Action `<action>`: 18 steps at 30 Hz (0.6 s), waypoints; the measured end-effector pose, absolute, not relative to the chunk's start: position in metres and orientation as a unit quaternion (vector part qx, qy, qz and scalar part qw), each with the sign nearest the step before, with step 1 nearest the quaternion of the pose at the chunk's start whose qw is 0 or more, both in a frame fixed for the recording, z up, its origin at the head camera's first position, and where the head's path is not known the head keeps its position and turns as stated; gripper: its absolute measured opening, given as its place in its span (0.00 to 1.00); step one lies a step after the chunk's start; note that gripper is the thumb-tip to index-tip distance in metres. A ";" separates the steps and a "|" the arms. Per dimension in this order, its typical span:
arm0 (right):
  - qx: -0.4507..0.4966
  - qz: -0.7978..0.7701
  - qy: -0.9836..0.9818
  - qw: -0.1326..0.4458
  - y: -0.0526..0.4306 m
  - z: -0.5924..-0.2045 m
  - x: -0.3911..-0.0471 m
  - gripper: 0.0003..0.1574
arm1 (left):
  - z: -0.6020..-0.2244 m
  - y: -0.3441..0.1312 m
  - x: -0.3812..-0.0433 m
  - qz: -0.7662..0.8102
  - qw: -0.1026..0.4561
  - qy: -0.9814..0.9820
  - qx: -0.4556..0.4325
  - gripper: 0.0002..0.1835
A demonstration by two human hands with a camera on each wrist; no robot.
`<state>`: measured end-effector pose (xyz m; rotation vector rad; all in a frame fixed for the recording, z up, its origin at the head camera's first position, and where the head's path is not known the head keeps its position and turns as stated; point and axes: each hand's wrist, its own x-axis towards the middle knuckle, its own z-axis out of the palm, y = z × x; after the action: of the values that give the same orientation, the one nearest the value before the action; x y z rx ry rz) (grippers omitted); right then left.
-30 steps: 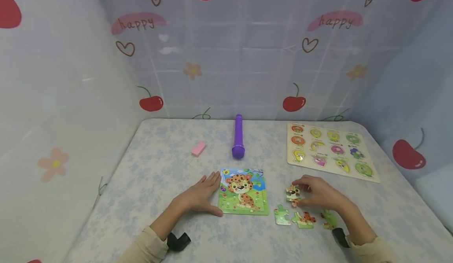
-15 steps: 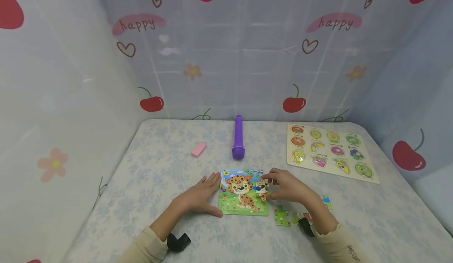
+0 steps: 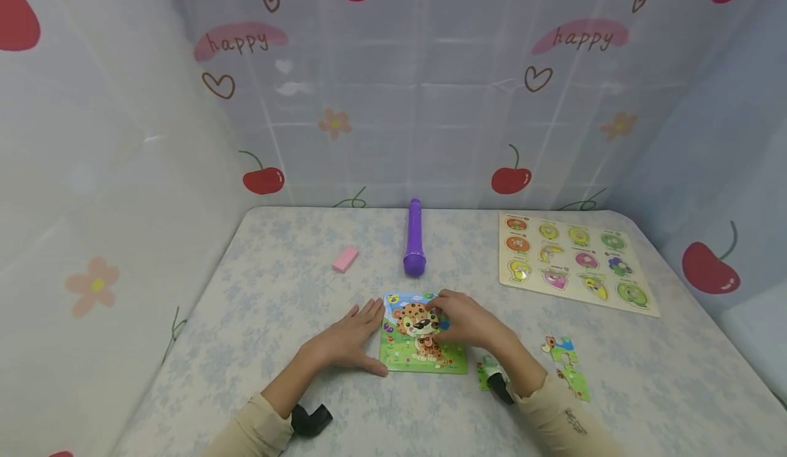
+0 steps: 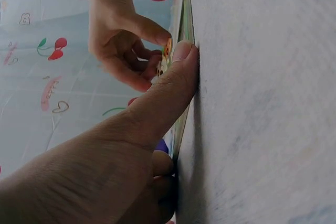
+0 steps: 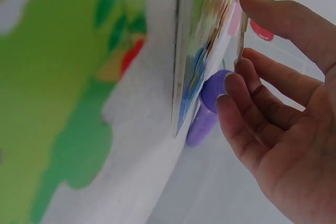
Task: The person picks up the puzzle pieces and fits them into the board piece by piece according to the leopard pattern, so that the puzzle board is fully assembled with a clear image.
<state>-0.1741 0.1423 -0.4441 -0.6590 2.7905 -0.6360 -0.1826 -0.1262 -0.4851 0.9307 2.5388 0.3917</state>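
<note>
A square puzzle board [image 3: 399,358] with a cartoon leopard picture lies on the table. My left hand [image 3: 346,341] rests along its left side, fingers straight and together. The left thumb [image 4: 184,51] sits at the board's near left corner. Over the board, my right hand [image 3: 470,322] pinches a puzzle piece [image 5: 243,30] between thumb and fingertips. That piece shows leopard face and body parts and overlaps the printed leopard in the head view. In the right wrist view it stands apart from the board's surface.
Loose puzzle pieces [image 3: 573,380] lie right of the board, one [image 3: 484,376] partly hidden under the right wrist. Behind are a purple toy microphone [image 3: 415,238] and a pink block [image 3: 346,259]. A fruit picture board [image 3: 615,286] lies at the back right.
My right hand has carried the pinched puzzle piece leftward from beside the loose pieces to over the leopard board. My left hand has stayed in place.
</note>
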 end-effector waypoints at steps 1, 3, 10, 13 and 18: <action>-0.221 -0.215 0.945 0.105 0.141 -0.444 -0.175 0.32 | -0.485 -0.126 -0.183 0.142 0.203 0.909 0.334 0.65; -0.219 -0.214 0.946 0.109 0.138 -0.444 -0.176 0.31 | -0.484 -0.126 -0.182 0.144 0.201 0.909 0.335 0.65; -0.216 -0.208 0.946 0.122 0.130 -0.446 -0.178 0.30 | -0.483 -0.126 -0.182 0.144 0.201 0.909 0.335 0.64; -0.217 -0.202 0.947 0.125 0.127 -0.445 -0.178 0.29 | -0.483 -0.126 -0.181 0.145 0.202 0.909 0.334 0.64; -0.224 -0.195 0.946 0.126 0.125 -0.447 -0.180 0.30 | -0.481 -0.126 -0.181 0.145 0.198 0.909 0.338 0.64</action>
<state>-0.1798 0.1253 -0.4467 -0.6533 2.7553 -0.5674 -0.1812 -0.1261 -0.4810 0.9460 2.5423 0.4051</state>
